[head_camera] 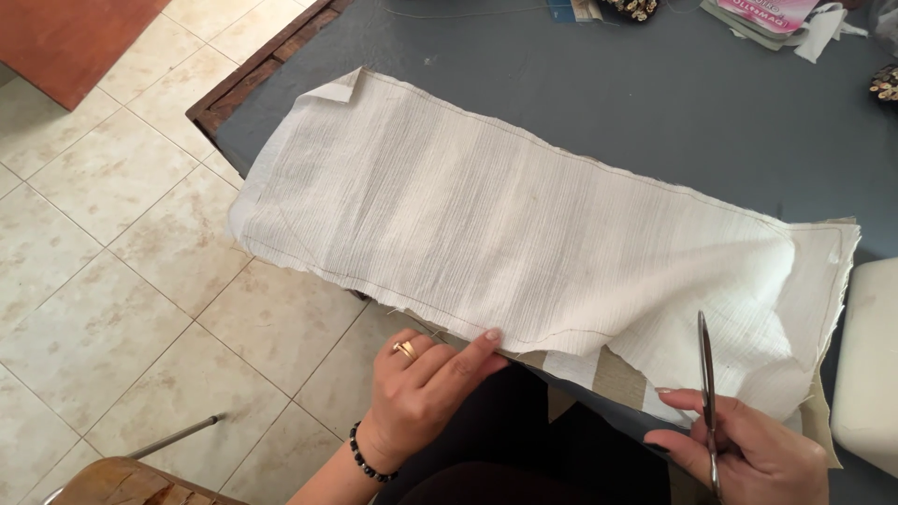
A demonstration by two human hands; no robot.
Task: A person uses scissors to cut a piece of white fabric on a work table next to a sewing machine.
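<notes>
Cream, loosely woven cloth (524, 224) fills most of what I see through the head camera, a long strip lying flat across a grey bench (655, 103) and running from upper left to lower right. Its left end hangs slightly over the bench corner, where one flap is folded back. A stitched line follows its edges.

My left hand (421, 388) rests at the near edge of the cloth, thumb pressed on top and fingers curled under, pinching the fabric; it wears a gold ring and a dark beaded bracelet. My right hand (748, 449) is closed around the handles of a pair of metal scissors (706, 393), whose blades look nearly together and point up at the ragged lower right end of the cloth.

Beige floor tiles (122, 224) lie to the left, and papers (767, 19) sit at the far edge of the bench.
</notes>
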